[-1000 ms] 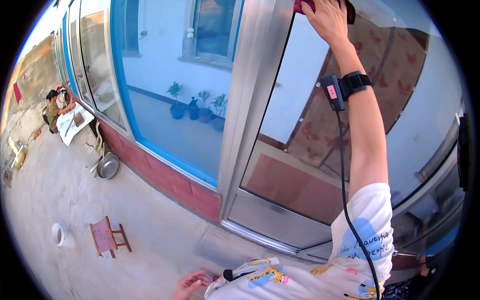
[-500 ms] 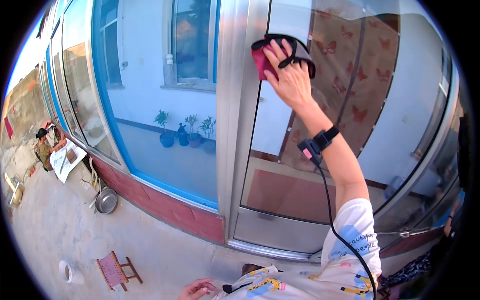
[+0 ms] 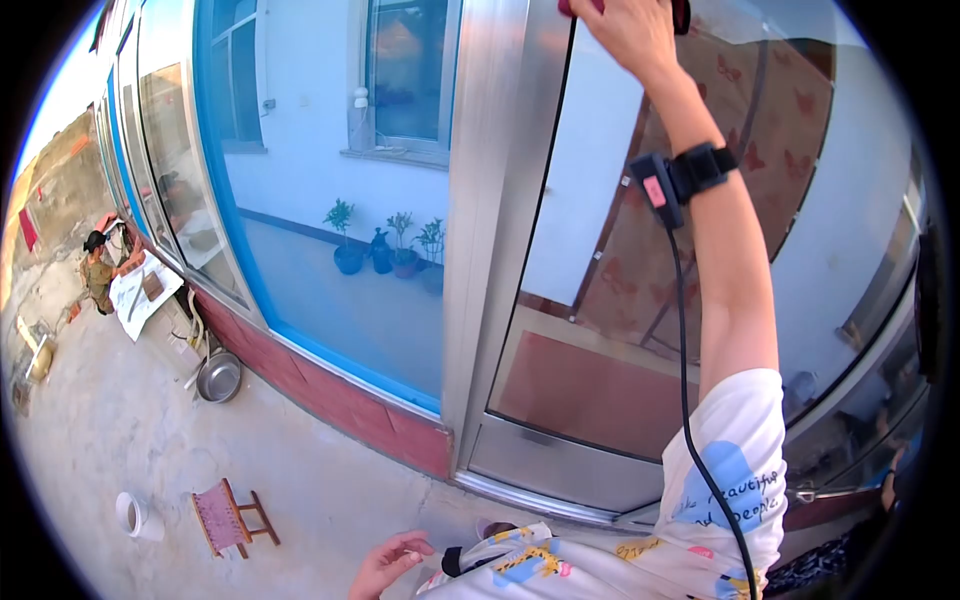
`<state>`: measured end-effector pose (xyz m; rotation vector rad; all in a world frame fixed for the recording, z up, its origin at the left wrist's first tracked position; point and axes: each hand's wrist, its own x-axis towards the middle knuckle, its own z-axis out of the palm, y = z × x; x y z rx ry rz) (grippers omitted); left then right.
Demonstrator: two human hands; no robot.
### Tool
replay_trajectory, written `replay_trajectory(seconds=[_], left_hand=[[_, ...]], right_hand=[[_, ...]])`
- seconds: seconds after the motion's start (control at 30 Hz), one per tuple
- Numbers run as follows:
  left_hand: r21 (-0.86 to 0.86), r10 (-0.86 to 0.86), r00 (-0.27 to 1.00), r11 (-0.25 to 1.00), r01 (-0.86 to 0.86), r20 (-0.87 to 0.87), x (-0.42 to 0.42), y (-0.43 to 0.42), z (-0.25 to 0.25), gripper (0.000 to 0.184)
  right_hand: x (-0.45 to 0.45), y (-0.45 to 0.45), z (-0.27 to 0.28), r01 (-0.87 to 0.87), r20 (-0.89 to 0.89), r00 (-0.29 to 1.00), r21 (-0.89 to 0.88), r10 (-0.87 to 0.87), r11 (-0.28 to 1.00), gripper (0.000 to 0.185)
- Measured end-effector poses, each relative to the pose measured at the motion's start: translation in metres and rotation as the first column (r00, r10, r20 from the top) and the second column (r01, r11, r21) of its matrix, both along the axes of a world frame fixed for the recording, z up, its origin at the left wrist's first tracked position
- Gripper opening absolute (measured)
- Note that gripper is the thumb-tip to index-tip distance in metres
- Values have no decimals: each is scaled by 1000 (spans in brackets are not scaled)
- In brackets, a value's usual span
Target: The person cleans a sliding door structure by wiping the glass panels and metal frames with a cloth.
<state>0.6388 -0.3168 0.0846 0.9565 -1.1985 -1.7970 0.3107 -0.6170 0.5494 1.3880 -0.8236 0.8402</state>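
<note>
At the top edge, my right hand (image 3: 632, 35) reaches up against the glass door (image 3: 600, 330), its fingertips cut off by the frame. Parts of a dark red cloth (image 3: 580, 8) with black trim show on both sides of it, pressed under the hand. A black strap with a small device (image 3: 658, 190) and a cable sits on my right wrist. Low in the view, my left hand (image 3: 390, 565) hangs beside the patterned white shirt (image 3: 530, 570), its fingers loosely bent and apart, with nothing seen in it.
A small folding stool (image 3: 222, 517) and a white bucket (image 3: 138, 517) stand on the concrete floor at lower left. A metal basin (image 3: 218, 378) lies by the red wall base. Another person (image 3: 98, 275) crouches at far left by a white sheet (image 3: 145, 295). Potted plants show behind blue-framed glass.
My right hand has moved up from the middle of the door's upper part to the top edge with the cloth. My left hand has risen slightly; the view has also shifted.
</note>
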Motion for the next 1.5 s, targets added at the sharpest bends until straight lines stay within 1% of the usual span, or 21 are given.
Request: replay_trajectory(seconds=[0.07,0.2,0.33,0.37,0.47,0.5,0.57,0.67,0.77,0.87,0.93,0.97,1.0,1.1,1.13,1.23,1.33,1.37,1.43,1.47,1.5], left_hand=[[-14,-88,996,996,89,27,-6,-11,0,41],[-53,-313,945,946,318,93,-18,-23,1,40],[-76,-436,884,889,452,169,-17,-21,-1,40],[-77,-460,871,875,478,171,-15,-17,-4,40],[-66,-377,912,918,391,162,2,5,-11,41],[-32,-316,935,945,325,158,6,13,-12,41],[37,-268,949,963,265,166,11,30,-12,41],[5,-50,987,999,50,151,1,49,-6,43],[-42,24,990,999,-18,142,-25,56,-5,45],[-54,-18,992,998,24,125,-67,50,2,46],[-89,-105,988,989,116,114,-98,36,2,46],[-90,-170,979,979,180,109,-109,32,0,46],[-87,-230,967,967,240,111,-121,29,-2,45],[-57,-322,937,941,332,135,-151,26,-7,45],[-40,-335,934,939,342,125,-158,28,-7,45],[0,-323,934,945,327,156,-167,37,-13,46],[11,-258,949,966,260,181,-175,40,-11,45],[33,-244,954,970,242,175,-179,38,-7,45],[-22,-200,960,978,208,198,-187,34,5,43],[2,-194,962,980,197,195,-194,30,12,43],[-38,-178,960,981,190,216,-203,26,18,43]], right_hand=[[-7,0,-90,-25,-24,999,38,26,999,48],[-15,35,-269,38,-13,999,569,-38,821,51],[-59,65,-359,208,-312,948,754,61,623,52],[-69,75,-353,256,-366,927,774,79,580,51],[-96,81,-266,92,-241,963,711,119,697,50],[-101,87,-217,12,-196,972,592,129,806,51],[-121,94,-123,111,-155,985,262,-72,959,46],[-166,107,-10,82,17,997,-59,-81,995,51],[-208,107,22,180,132,979,-214,-154,960,49],[-192,119,-53,157,84,986,-127,-147,979,48],[-182,127,-143,152,-14,988,94,-151,984,44],[-189,124,-199,20,-53,999,273,-5,962,45],[-189,134,-255,-16,-72,996,484,58,875,46],[-227,161,-405,41,-180,965,819,189,572,52],[-252,168,-442,188,-223,966,953,128,238,53],[-295,208,-398,33,-165,968,832,189,554,47],[-329,234,-280,-2,-38,999,631,34,776,39],[-340,243,-235,115,-31,993,471,-114,875,41],[-377,249,-156,80,77,992,197,-97,977,46],[-401,251,-126,185,44,981,48,-188,981,46],[-414,254,-100,85,36,996,27,-86,996,46]])
